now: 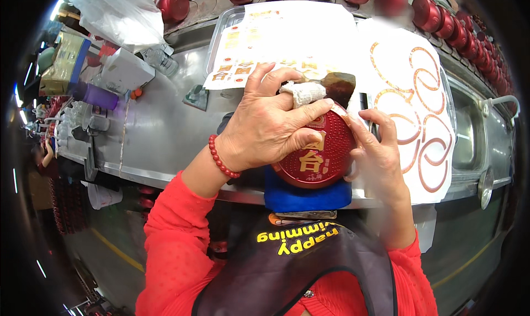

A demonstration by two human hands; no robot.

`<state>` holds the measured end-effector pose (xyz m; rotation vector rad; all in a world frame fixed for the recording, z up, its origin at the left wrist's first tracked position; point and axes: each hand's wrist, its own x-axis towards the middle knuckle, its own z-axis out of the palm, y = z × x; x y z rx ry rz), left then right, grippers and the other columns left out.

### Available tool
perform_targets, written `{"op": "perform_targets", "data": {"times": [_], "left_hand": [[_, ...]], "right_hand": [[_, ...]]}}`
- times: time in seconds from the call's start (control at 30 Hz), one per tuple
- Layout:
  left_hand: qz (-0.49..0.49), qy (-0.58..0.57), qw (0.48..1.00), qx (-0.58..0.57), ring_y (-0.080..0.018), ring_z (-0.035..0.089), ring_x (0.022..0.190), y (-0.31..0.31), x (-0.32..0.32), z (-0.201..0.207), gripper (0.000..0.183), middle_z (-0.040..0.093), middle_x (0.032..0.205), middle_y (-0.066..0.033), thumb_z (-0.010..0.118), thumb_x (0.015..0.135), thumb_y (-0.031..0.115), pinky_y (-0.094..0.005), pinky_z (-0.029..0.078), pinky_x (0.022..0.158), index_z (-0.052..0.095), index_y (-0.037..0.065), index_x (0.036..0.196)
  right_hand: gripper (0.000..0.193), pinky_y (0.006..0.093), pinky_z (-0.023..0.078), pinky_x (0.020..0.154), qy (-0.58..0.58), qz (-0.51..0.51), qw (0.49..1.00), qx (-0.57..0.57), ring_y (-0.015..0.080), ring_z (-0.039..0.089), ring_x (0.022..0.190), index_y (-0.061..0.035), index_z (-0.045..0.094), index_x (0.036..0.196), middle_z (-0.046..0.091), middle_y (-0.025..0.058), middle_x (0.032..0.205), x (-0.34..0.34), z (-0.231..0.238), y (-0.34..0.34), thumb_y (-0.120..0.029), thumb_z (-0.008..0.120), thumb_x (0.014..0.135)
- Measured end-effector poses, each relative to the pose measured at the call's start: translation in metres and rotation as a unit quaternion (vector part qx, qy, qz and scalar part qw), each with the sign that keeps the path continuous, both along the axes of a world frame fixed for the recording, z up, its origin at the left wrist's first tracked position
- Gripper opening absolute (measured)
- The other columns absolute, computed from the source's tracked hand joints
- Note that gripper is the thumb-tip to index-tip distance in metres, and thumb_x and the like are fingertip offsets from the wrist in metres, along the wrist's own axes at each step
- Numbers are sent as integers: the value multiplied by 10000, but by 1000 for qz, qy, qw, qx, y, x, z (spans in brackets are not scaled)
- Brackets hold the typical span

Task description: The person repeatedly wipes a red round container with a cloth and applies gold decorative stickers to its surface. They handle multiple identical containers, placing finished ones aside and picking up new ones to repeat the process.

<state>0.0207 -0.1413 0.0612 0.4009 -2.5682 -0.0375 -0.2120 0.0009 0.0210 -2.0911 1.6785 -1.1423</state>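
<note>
A round, dark-red container (335,160) with a dotted face and gold lettering lies over a blue cloth-like pad (309,194), close in front of me. My left hand (270,117), with a red bead bracelet, reaches across it; thumb and forefinger press on its face and upper rim. The bent fingers of that hand grip a dark brown, flat scraper-like blade (338,88) by its white wrapped part (305,93). Closed around the container's right edge is my right hand (381,150), partly blurred. A pale strip (339,112) shows along the upper rim between both hands' fingertips.
White sheets with gold decals (243,40) and orange curved strips (422,156) lie beyond and to the right. More red containers (428,12) line the back. A small green scraper (196,97) sits left, a purple bottle (95,95) farther off; a sink (469,134) is at right.
</note>
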Motion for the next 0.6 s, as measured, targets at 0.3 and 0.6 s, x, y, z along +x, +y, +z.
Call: {"op": "perform_targets", "data": {"times": [0.3,0.6], "left_hand": [[-2,-66,998,-15,-320,501,1279,6,-9,10,617,726,1169,-68,497,990,641,-537,276,1177,726,164,1306],[-34,-105,993,-29,-312,504,1276,14,-21,13,627,721,1204,-62,536,970,625,-541,273,1183,708,137,1326]], "right_hand": [[345,425,467,997,-193,-85,976,59,357,560,1166,-10,705,1214,568,203,1274,-4,-15,11,-237,723,955],[127,393,464,994,-242,-5,965,98,318,572,1167,3,679,942,564,194,1267,-5,-13,32,-84,750,884]]}}
